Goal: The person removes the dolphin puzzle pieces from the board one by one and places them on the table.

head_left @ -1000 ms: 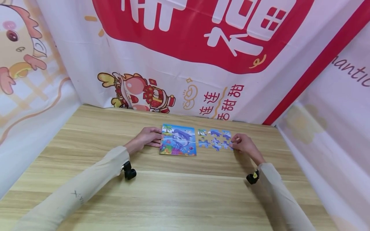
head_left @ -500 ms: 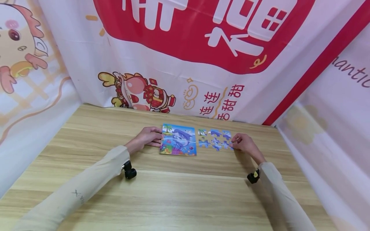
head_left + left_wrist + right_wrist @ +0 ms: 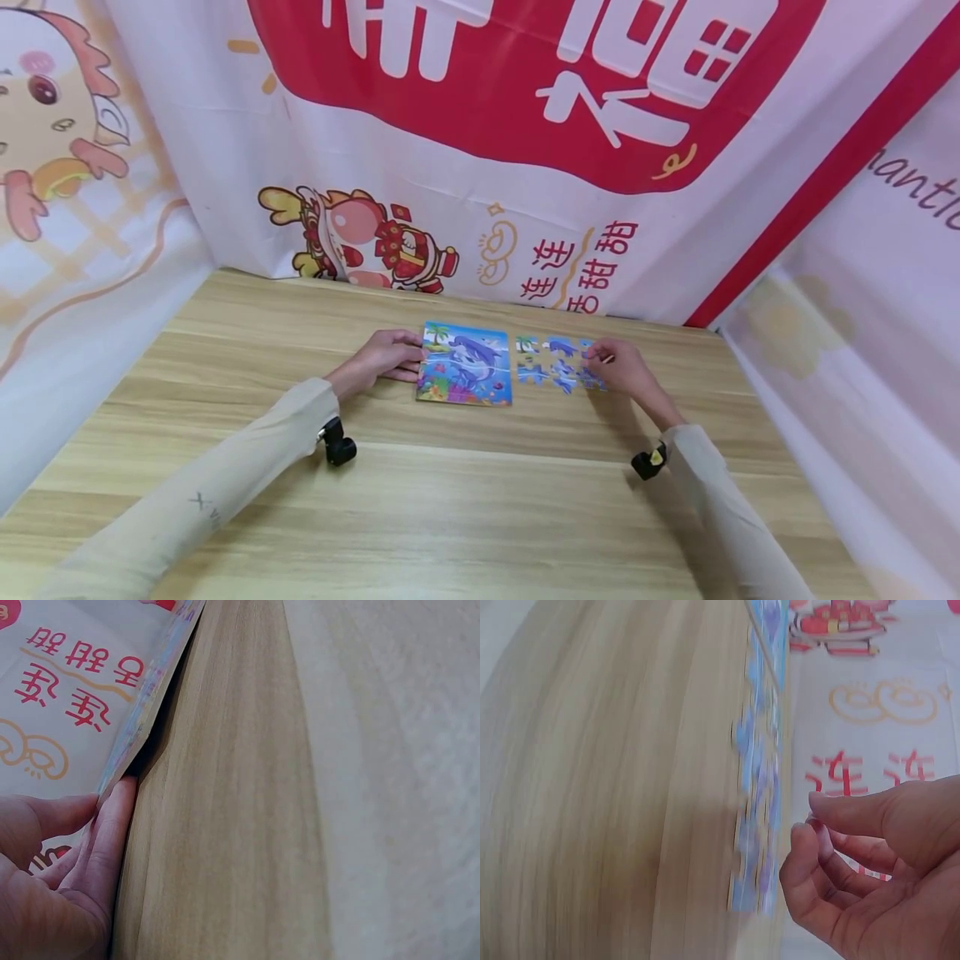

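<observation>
In the head view, my left hand (image 3: 386, 354) grips the left edge of a dolphin picture puzzle board (image 3: 467, 367). Close up in the left wrist view, my thumb lies on the printed face of the board (image 3: 146, 705), with fingers at its underside and a dark gap beneath. Several loose jigsaw pieces (image 3: 559, 347) lie in two rows just right of the board. Over the right end of these rows hovers my right hand (image 3: 621, 367). The right wrist view shows its thumb and index finger curved, slightly apart, above the pieces (image 3: 746, 832), with no piece visible between them.
Everything lies on a wood-grain table (image 3: 480, 500) near its back edge. A printed white and red cloth (image 3: 465, 167) hangs right behind, with more cloth at both sides. A small black camera (image 3: 339, 443) sits on the left wrist, another (image 3: 649, 460) on the right.
My right hand has shifted slightly left and away from me, from the near right piece to over the right end of the rows. My left hand stays at the board.
</observation>
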Demonstrator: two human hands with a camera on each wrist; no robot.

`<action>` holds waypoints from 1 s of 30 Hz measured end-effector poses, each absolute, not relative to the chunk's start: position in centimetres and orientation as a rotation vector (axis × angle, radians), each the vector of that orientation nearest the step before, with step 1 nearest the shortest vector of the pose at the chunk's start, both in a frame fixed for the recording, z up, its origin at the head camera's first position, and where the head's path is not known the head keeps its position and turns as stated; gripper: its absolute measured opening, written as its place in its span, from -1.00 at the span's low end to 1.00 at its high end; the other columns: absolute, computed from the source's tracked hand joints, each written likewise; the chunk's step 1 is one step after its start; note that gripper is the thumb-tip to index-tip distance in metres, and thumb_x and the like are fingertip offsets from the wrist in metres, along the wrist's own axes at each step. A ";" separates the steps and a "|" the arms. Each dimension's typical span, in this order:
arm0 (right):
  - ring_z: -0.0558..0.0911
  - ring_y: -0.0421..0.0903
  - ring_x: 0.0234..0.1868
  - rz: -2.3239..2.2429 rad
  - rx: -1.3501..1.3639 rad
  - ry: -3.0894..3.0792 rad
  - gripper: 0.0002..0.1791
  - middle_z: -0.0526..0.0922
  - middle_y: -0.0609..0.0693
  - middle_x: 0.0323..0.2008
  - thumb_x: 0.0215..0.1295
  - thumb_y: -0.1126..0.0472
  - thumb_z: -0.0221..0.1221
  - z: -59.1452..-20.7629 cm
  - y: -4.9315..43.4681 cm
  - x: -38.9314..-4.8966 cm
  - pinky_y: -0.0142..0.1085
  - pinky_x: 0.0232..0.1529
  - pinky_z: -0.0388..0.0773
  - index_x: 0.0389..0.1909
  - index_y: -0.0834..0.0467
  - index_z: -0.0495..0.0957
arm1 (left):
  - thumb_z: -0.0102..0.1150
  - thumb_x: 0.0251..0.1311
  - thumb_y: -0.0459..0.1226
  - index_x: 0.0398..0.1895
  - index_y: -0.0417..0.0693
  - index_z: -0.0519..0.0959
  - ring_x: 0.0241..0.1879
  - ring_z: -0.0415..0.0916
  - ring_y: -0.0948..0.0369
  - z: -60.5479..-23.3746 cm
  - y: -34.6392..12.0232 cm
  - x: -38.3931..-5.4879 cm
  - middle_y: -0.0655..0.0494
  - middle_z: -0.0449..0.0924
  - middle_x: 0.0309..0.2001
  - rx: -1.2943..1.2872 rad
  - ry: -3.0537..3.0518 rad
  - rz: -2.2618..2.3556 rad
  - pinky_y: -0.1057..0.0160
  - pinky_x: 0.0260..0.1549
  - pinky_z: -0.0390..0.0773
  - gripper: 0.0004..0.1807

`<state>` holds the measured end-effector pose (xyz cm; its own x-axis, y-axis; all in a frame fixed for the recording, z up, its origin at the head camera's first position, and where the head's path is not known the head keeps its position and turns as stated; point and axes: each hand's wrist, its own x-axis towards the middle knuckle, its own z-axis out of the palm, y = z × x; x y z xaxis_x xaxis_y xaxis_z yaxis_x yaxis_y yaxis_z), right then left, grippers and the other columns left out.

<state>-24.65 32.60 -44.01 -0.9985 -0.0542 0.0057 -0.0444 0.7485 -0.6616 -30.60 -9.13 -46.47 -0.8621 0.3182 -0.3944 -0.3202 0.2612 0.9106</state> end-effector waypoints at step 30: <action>0.61 0.00 -0.05 -1.000 -0.659 2.624 -0.52 0.64 0.16 -0.02 0.31 0.11 0.46 -43.7 12.7 -27.3 -0.30 -0.03 0.66 0.08 0.31 0.55 | 0.21 0.46 -0.32 0.37 -0.32 0.44 -0.35 0.69 0.27 -46.5 -8.8 -30.6 0.03 0.69 -0.19 0.014 2.015 1.672 0.27 -0.25 0.84 -0.51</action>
